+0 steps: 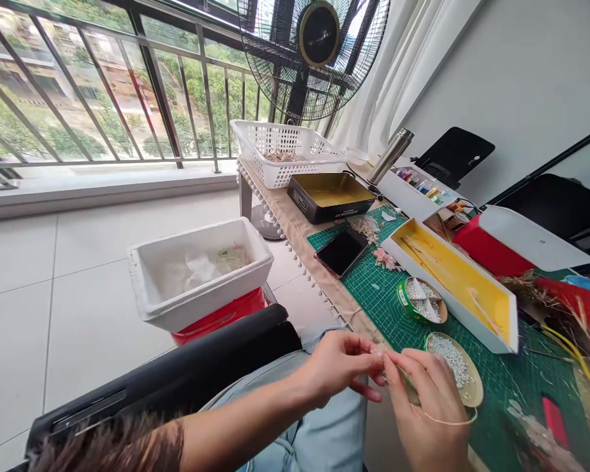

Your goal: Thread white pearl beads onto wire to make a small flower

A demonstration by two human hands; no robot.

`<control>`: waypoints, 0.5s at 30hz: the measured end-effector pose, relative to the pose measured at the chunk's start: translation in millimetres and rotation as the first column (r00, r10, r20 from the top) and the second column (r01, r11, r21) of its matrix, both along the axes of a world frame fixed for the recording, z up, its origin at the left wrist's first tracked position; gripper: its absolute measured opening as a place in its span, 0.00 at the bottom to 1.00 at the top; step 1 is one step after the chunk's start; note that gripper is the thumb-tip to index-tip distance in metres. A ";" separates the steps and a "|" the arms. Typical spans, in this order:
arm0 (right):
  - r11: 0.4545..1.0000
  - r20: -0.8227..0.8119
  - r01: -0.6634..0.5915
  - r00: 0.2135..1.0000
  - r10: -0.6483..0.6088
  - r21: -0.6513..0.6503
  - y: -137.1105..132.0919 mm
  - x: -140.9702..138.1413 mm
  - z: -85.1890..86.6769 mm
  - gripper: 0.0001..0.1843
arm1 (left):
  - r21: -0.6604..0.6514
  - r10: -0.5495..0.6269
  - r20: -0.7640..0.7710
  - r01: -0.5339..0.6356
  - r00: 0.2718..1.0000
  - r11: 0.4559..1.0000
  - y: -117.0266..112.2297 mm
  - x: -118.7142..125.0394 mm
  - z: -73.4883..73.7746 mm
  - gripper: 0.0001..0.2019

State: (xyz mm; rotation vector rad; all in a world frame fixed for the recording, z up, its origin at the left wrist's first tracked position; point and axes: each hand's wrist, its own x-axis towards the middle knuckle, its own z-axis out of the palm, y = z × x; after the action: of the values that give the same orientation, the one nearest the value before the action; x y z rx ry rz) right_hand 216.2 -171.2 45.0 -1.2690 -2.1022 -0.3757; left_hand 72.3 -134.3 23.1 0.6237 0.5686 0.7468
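Note:
My left hand (341, 367) and my right hand (425, 390) meet over my lap at the table's edge, thumbs and forefingers pinched together. Between the fingertips is a small pale piece (379, 352), too small to name. A pale thin strand (450, 423) curves out beside my right hand, whose fingers also cover part of something tan. Just beyond that hand, a round lid (474, 387) holds many small clear beads (450, 360). Behind it stands a round green box (404, 298) with divided sections of white beads.
A green cutting mat (373, 308) carries a phone (343, 251), pink flowers (386, 259) and a long yellow-lined box (509, 328). Farther back are a black box (302, 203), a white basket (270, 174) and a fan (319, 36). A foam bin (142, 282) stands left.

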 end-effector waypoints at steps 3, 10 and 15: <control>1.000 -0.030 0.003 1.000 -0.004 -0.012 -5.4 6.3 -5.2 0.03 | -0.024 0.001 0.012 -0.001 1.000 1.000 -4.8 -1.0 3.4 0.22; 1.000 0.014 -0.022 1.000 0.022 0.014 -19.5 10.4 -5.5 0.04 | -0.040 -0.016 0.003 0.016 1.000 0.999 -14.4 3.9 3.3 0.25; 0.995 0.161 -0.052 0.986 0.038 0.081 -23.7 12.2 -4.8 0.10 | -0.033 -0.007 0.003 0.007 1.000 0.999 -15.5 8.6 1.7 0.25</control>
State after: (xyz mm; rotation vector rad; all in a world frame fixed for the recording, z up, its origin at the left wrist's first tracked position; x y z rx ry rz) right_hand 228.4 -194.9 40.3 -1.1745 -2.2193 -0.5572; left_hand 80.8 -149.8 24.8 0.5933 0.5748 0.7297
